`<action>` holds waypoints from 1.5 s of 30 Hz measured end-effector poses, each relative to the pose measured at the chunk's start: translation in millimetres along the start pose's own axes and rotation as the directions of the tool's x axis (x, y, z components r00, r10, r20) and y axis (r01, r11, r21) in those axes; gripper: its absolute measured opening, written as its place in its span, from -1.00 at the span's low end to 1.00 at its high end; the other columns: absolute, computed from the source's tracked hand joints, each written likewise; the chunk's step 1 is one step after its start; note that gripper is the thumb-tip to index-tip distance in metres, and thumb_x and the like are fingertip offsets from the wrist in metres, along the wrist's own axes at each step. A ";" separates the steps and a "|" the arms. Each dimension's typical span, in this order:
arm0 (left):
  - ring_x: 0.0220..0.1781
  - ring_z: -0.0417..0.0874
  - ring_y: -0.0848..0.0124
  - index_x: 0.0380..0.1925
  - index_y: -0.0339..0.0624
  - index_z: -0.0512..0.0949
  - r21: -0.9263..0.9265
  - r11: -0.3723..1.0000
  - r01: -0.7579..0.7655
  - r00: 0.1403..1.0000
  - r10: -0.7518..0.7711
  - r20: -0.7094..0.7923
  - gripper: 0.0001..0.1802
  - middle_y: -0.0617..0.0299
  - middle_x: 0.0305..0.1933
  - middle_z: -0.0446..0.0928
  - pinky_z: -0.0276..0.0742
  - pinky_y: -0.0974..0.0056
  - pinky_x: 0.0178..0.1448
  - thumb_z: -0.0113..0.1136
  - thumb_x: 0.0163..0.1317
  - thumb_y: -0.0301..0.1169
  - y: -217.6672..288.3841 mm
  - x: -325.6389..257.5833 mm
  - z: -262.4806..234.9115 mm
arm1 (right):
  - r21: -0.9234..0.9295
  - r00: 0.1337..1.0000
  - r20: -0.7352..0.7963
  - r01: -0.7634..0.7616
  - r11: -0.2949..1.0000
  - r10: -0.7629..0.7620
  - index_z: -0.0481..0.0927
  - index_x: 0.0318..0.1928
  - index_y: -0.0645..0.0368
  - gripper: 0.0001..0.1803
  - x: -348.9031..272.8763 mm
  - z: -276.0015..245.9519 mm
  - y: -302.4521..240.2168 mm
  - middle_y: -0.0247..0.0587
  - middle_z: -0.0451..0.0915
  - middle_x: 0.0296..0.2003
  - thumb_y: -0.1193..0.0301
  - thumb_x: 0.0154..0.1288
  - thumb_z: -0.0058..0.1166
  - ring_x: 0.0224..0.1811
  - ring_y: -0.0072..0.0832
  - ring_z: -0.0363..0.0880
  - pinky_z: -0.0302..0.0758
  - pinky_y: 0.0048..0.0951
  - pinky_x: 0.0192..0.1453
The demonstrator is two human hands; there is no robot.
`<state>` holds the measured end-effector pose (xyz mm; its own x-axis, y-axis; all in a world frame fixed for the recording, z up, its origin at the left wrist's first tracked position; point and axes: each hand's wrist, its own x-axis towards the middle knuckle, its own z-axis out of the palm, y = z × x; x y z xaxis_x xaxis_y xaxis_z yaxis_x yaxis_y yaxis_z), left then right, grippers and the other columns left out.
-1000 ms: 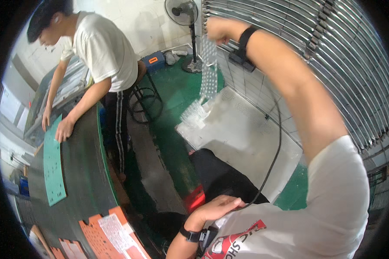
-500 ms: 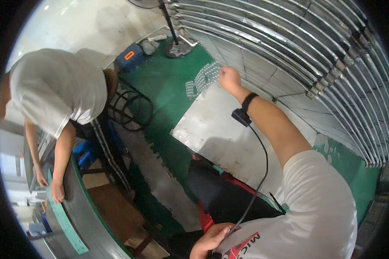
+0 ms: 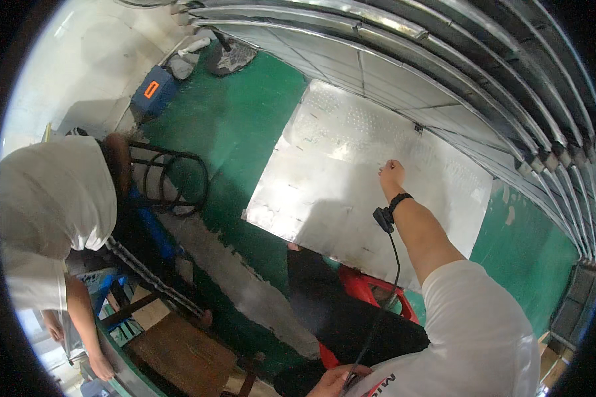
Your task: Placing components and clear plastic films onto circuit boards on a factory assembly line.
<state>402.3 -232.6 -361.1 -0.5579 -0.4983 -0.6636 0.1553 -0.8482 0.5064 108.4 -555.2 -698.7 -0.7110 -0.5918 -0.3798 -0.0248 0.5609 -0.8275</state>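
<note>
My right hand (image 3: 392, 175) is over the middle of a large pale metal-looking sheet (image 3: 298, 192), its fingers closed together. Whatever they may pinch is too small to make out. On the far part of that sheet lies a patch of pale dots (image 3: 338, 122), apparently a thin see-through dotted piece. A black strap with a small box (image 3: 384, 218) is on my right wrist, and a dark cable (image 3: 397, 264) runs down from it. At the lower edge my left hand (image 3: 338, 381) is curled against my shirt beside the cable; its grip is partly hidden.
A red plastic stool (image 3: 361, 288) shows by my dark-clothed legs. Stacked metal-tube frames (image 3: 444, 46) stand at the upper right. A co-worker (image 3: 53, 198) bends over a bench at left. A black-framed stool (image 3: 172, 175) and a blue box (image 3: 153, 91) are farther off.
My right hand has drawn back from the sheet's far edge toward its middle. The dotted piece that overhung the green floor now lies on the sheet. The view has shifted.
</note>
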 end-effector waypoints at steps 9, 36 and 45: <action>-0.23 0.52 0.46 -0.11 -0.35 0.50 -0.200 0.965 0.169 0.967 -0.202 -0.158 -0.42 0.22 -0.25 0.55 0.43 0.36 -0.11 -0.03 0.27 0.04 -27.0 -5.7 -3.8 | -0.433 0.993 -0.112 -0.012 0.901 -0.040 0.56 -0.20 0.24 -0.69 9.1 -50.8 54.9 0.04 0.60 -0.34 0.28 0.32 -0.16 -0.28 -0.13 0.58 0.48 -0.23 -0.21; -0.15 0.51 0.35 -0.19 -0.35 0.51 0.464 0.748 -0.474 0.787 0.597 -0.158 -0.58 0.10 -0.22 0.52 0.41 0.29 -0.06 0.24 0.12 -0.20 -135.0 -91.9 75.5 | 0.816 -0.528 0.578 0.396 0.421 -0.622 0.57 -0.25 0.29 -0.76 -582.3 -28.9 -253.3 -0.21 0.60 -0.45 0.35 0.24 -0.01 -0.38 -0.50 0.53 0.46 -0.43 -0.23; -0.29 0.49 0.49 -0.32 -0.32 0.56 0.501 0.583 -0.639 0.626 0.773 -0.102 -0.64 0.25 -0.42 0.54 0.40 0.37 -0.24 0.18 0.18 -0.17 -181.6 -116.2 87.6 | 0.906 -0.931 -0.063 0.098 0.411 0.360 0.59 -0.27 0.30 -0.72 -826.4 -297.4 -100.9 0.01 0.60 -0.36 0.31 0.17 -0.01 -0.31 -0.13 0.58 0.46 -0.26 -0.15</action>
<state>367.5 -4.9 -327.8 -0.1456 -0.9861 -0.0798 0.0391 -0.0863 0.9955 489.5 49.5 -178.4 0.6090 0.7889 0.0820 0.5574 -0.3520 -0.7519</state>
